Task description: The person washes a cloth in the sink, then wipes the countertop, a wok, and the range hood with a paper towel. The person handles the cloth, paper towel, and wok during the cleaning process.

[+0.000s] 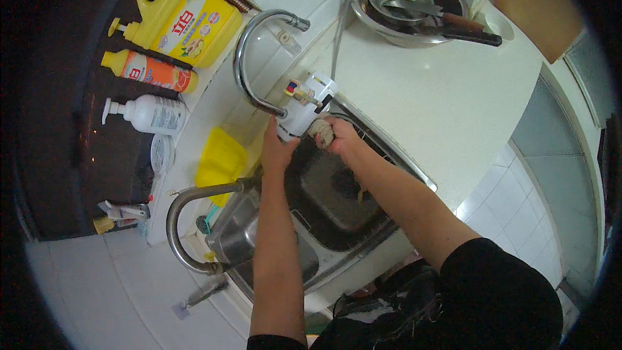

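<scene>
My left hand rests against the near end of a white electric water-heating faucet, its fingers partly hidden by the faucet body. In my right hand is a bunched beige cloth, close to the faucet's other side. From the faucet rises a curved chrome spout. Both hands are above a stainless steel double sink, where a dark basin insert fills the right bowl.
A yellow detergent jug, an orange-labelled bottle and a white pump bottle line the ledge. A second curved metal faucet stands by the left bowl. Steel bowls with knives on top sit on the counter.
</scene>
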The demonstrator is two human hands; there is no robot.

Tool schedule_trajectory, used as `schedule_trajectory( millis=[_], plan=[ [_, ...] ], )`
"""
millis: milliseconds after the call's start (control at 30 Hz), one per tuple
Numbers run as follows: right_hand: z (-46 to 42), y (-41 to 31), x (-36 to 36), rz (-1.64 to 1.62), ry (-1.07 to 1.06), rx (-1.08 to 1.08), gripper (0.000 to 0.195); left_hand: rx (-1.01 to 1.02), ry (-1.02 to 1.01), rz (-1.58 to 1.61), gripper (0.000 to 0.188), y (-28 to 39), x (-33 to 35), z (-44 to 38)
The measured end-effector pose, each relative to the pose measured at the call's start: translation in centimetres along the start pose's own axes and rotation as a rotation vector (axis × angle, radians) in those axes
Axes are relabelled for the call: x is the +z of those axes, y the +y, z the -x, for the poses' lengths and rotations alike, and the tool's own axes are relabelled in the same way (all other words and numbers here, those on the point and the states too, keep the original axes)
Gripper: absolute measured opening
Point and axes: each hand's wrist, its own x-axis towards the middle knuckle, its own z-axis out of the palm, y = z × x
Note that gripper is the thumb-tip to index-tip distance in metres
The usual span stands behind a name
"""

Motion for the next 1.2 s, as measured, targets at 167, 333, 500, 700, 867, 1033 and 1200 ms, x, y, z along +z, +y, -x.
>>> schedule_trajectory(
  millis=[167, 333, 500, 700, 867, 1033, 1200],
  plan=[
    [0.7, 1.1, -1.9, -0.363, -0.21, -0.01, 0.025, -0.083, -0.023, -0.025, 0.08, 1.0, -0.3, -0.2],
    [4.9, -2.5, -3.4, -0.281, -0.191, -0.07, 0.026, -0.098, -0.008, -0.129, 0.079, 1.3, -0.4, 0.0],
    [9.2, -5.9, 1.8, 0.263, 0.014, -0.395, 0.025, -0.159, -0.024, -0.093, 0.079, 3.7, -0.9, 0.2],
    [9.4, -10.7, 0.5, 1.376, 0.34, -1.076, 0.028, -0.159, 0.014, -0.044, 0.074, 3.1, -0.2, 0.6],
    [6.9, -8.3, -0.1, 2.381, 0.293, -1.14, 0.021, -0.137, -0.007, -0.043, 0.068, 3.7, -0.3, 0.2],
    [9.6, -4.4, -1.1, 2.496, -0.59, -0.889, 0.019, -0.164, -0.033, -0.003, 0.066, 4.9, -0.5, 0.2],
    [10.4, -6.5, 1.2, 2.639, -0.556, -0.941, 0.02, -0.076, 0.16, -0.201, 0.069, 4.8, -0.2, 1.5]
  ],
)
